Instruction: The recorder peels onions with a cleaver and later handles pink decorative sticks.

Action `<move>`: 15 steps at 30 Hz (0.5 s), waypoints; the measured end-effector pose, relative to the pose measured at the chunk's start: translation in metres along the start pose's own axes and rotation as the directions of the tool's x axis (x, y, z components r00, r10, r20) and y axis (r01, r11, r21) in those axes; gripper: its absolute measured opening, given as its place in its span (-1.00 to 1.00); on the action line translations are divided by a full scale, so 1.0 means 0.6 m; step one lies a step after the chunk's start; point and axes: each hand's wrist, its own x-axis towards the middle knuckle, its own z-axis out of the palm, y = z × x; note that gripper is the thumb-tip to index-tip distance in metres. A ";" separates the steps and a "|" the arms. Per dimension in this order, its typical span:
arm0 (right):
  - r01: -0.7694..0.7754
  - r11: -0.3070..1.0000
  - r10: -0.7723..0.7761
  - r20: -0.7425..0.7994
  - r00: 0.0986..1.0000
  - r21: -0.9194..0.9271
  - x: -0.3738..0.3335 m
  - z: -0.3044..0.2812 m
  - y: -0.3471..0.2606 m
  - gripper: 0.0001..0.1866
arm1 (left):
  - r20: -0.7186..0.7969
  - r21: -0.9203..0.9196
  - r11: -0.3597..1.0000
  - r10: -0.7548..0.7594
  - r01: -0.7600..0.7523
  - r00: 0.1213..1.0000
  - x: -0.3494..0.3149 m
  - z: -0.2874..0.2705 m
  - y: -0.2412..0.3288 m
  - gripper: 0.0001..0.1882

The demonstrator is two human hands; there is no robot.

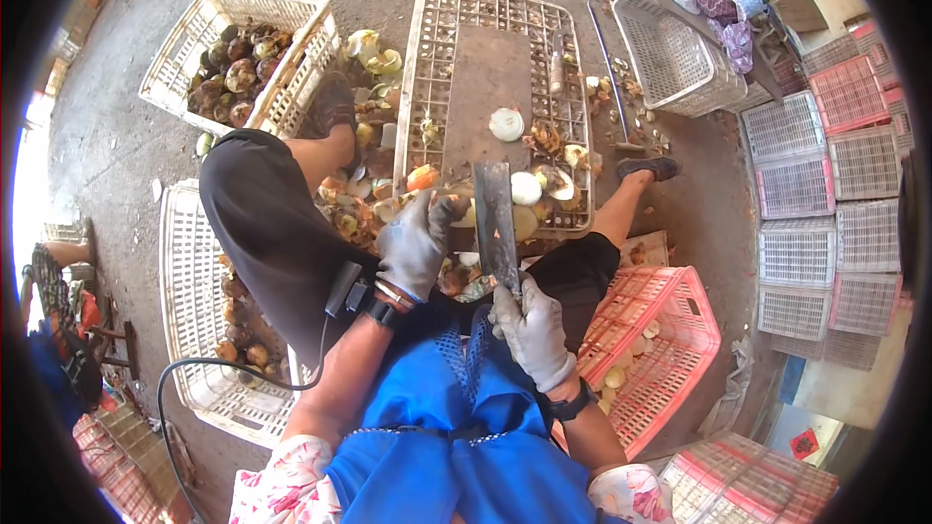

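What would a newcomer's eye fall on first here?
Probably the broad dark cleaver near the middle, its handle in the right hand's gloved grip and its blade pointing away from the person. Just beyond it, a pale peeled onion sits on a brown board. At lower right, a bright pinkish-red crate holds more pale pieces.

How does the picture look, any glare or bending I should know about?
Head view, right side: stacked crates look bowed by the fisheye; head view, far left: light washes out to white; head view, centre: the cleaver in the right hand shows clearly, without strong glare.
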 end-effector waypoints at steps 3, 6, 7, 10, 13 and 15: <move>-0.006 0.999 0.005 0.020 1.000 0.050 0.014 -0.001 -0.011 -0.77 | -0.073 -0.009 1.000 0.008 -0.009 0.997 0.000 0.009 -0.021 -0.46; 0.061 0.994 -0.056 -0.053 0.997 0.096 0.012 -0.007 -0.035 -0.80 | -0.117 0.020 0.999 -0.036 0.039 0.992 0.000 0.024 -0.041 -0.46; 0.111 0.986 -0.095 -0.129 0.987 0.126 0.005 -0.009 -0.046 -0.82 | -0.131 0.031 0.998 -0.054 0.058 0.990 -0.001 0.027 -0.046 -0.46; 0.275 0.917 -0.186 -0.299 0.936 0.290 -0.013 -0.006 -0.059 -0.85 | -0.117 -0.011 0.999 -0.046 0.045 0.992 0.001 0.017 -0.037 -0.47; 0.256 0.934 -0.179 -0.292 0.940 0.251 -0.023 0.006 -0.047 -0.87 | -0.135 0.014 0.999 -0.036 0.039 0.990 -0.001 0.021 -0.045 -0.48; 0.209 0.973 -0.192 -0.157 0.969 0.099 -0.017 0.011 -0.028 -0.86 | -0.149 0.027 0.998 -0.050 0.055 0.988 0.002 0.027 -0.050 -0.49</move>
